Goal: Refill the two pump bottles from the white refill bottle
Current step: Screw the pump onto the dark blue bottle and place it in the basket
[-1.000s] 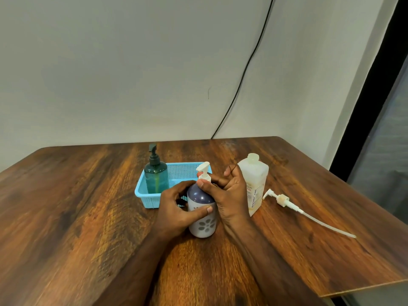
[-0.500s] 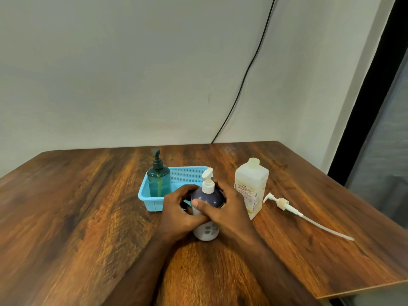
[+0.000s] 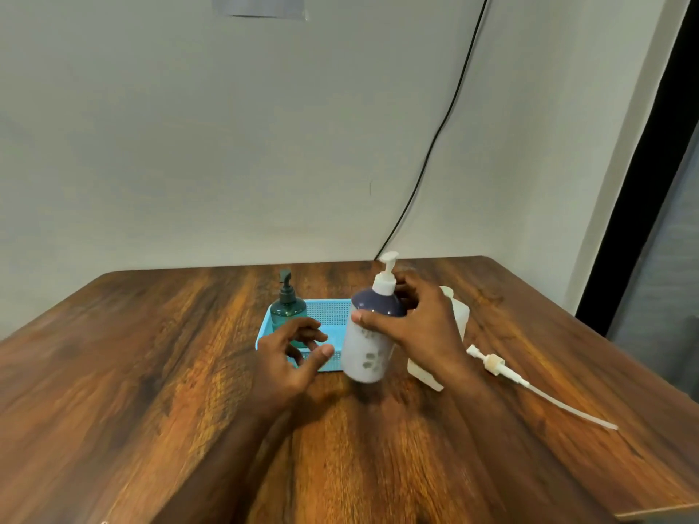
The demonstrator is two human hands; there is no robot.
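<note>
My right hand (image 3: 423, 327) grips the purple-and-white pump bottle (image 3: 368, 347) around its shoulder and holds it slightly tilted, lifted just off the table, its white pump head on top. My left hand (image 3: 289, 357) hovers just left of that bottle, fingers spread, holding nothing. The green pump bottle (image 3: 288, 310) stands in the left end of the blue basket (image 3: 329, 312). The white refill bottle (image 3: 455, 327) stands uncapped behind my right hand, mostly hidden by it.
A loose white pump head with a long dip tube (image 3: 529, 385) lies on the wooden table (image 3: 151, 372) to the right. A black cable (image 3: 435, 141) runs down the wall behind. The table's right edge is close.
My left hand has let go of the purple bottle and opened. My right hand has lifted the bottle off the table and tilted it, in front of the basket.
</note>
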